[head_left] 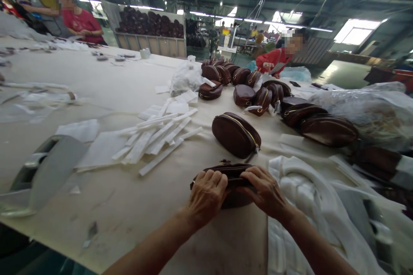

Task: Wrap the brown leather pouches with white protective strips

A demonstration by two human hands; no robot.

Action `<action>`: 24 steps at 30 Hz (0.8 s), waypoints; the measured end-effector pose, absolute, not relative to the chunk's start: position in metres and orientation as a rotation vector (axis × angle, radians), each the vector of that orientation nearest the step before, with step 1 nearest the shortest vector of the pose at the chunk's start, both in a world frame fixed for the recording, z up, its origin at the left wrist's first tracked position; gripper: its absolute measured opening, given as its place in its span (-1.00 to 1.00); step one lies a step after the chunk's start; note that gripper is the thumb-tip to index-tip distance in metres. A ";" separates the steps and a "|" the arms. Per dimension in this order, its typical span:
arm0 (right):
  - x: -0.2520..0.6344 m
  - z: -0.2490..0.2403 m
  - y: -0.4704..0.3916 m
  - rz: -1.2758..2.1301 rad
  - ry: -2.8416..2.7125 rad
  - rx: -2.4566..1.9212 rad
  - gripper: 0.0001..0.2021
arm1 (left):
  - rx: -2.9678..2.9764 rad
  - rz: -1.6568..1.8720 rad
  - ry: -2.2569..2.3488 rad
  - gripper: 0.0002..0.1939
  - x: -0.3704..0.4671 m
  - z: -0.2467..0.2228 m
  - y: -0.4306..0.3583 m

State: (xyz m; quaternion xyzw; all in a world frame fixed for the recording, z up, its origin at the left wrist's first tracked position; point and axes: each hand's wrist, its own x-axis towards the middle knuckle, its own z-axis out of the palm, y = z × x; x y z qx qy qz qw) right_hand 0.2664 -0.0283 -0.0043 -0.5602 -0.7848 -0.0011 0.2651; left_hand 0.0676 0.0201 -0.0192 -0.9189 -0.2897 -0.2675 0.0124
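At the lower centre of the frame I have a dark brown pouch between my two hands, just above the near part of the pale table. My left hand grips its left part, fingers curled over the top edge, and my right hand grips its right part the same way, so both are closed on it; a dark gap runs along the top between my fingers. Just beyond, near the middle of the frame, a rounded brown pouch with a gold-coloured zip stands apart from my fingers. White strips lie overlapping left of centre, and a grey rounded object sits at the lower left. Folds of white material are heaped at the lower right, near my right forearm. More brown bags spread from upper centre to the right, beside clear plastic. A co-worker in red leans in at the upper right.
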 end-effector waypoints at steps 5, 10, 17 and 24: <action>0.272 -0.009 -0.029 0.009 -2.059 -1.481 -0.85 | -2.883 -0.881 -0.999 -0.79 0.065 -0.006 0.030; 0.271 -0.012 -0.028 -0.116 -2.072 -1.477 -0.85 | -3.074 -0.621 -1.090 -0.85 0.065 0.001 0.025; 0.244 -0.015 -0.049 -0.139 -1.926 -1.395 -0.76 | -2.909 -0.561 -1.050 -0.36 0.060 -0.008 -0.057; 0.235 0.007 -0.047 0.409 -1.928 -1.457 -0.71 | -3.087 -0.592 -1.053 -0.27 0.071 -0.020 -0.080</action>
